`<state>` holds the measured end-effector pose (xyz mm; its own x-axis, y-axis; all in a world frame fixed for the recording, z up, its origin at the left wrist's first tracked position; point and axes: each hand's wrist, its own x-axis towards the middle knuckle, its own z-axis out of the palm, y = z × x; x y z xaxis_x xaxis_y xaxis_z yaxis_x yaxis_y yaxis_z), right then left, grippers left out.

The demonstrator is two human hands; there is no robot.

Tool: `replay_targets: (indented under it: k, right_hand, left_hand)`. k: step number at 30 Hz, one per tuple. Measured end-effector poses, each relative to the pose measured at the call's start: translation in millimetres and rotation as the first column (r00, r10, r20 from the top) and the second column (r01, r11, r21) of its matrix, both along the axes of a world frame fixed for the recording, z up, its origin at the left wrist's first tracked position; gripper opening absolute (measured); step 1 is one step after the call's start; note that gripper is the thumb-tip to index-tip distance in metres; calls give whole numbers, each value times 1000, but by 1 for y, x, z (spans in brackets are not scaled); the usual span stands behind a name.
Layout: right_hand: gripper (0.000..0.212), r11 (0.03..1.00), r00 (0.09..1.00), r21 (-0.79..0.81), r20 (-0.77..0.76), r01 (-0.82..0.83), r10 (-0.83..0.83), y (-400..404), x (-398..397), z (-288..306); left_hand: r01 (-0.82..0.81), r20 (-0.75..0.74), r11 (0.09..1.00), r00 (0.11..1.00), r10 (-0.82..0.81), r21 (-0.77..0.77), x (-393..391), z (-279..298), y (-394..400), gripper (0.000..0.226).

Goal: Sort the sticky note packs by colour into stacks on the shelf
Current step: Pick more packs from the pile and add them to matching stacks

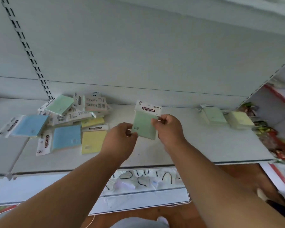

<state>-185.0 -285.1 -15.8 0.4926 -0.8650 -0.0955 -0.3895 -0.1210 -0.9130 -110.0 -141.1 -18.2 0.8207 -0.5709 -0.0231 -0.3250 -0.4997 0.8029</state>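
Note:
A green sticky note pack with a white "STICKY NOTE" header is held upright above the middle of the white shelf. My left hand pinches its lower left corner. My right hand pinches its right edge near the header. At the left lies a loose pile of packs: blue, yellow, green and several face down. At the right stand a green stack and, touching it, a yellow stack.
A slotted upright runs up the back panel at the left. Colourful packaged goods crowd the shelf's right end. Below the shelf's front edge a lower shelf holds clear-wrapped items.

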Motion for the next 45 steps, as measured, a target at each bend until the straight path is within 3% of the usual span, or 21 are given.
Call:
replay_targets:
  k: [9, 11, 14, 22, 27, 35, 40, 45]
  right_hand:
    - [22, 941, 934, -339, -334, 7, -127, -171, -110, 2]
    - [27, 928, 923, -373, -363, -15, -131, -211, -125, 6]
    - [35, 894, 906, -444, -403, -68, -131, -260, -136, 18]
    - [24, 872, 810, -399, -587, -282, -7, -327, -132, 9]
    - [27, 827, 857, -512, -510, -231, -77, -318, -129, 10]
    - [16, 795, 909, -476, -355, -375, 216, -247, -111, 9]
    - [14, 755, 865, -429, -315, -496, 390, -173, -69, 9]
    - [22, 743, 781, -267, -345, -614, 521, -67, -11, 3]
  left_hand:
    - [183, 36, 969, 981, -191, 164, -93, -3, -182, 11]
    - [191, 45, 964, 978, -203, 187, -115, -2, -222, 19]
    - [150, 63, 965, 984, -167, 216, -136, 1, -273, 20]
    - [-31, 124, 936, 992, -14, 351, -152, -3, -337, 18]
    - [-112, 130, 946, 989, 74, 306, -153, -3, -333, 25]
    - [-194, 116, 937, 979, 167, 291, -148, -9, -257, 21]
    - [-324, 137, 900, 945, 296, 291, -116, -2, -178, 13]
    - [-542, 225, 802, 839, 496, 252, -66, -3, -57, 16]
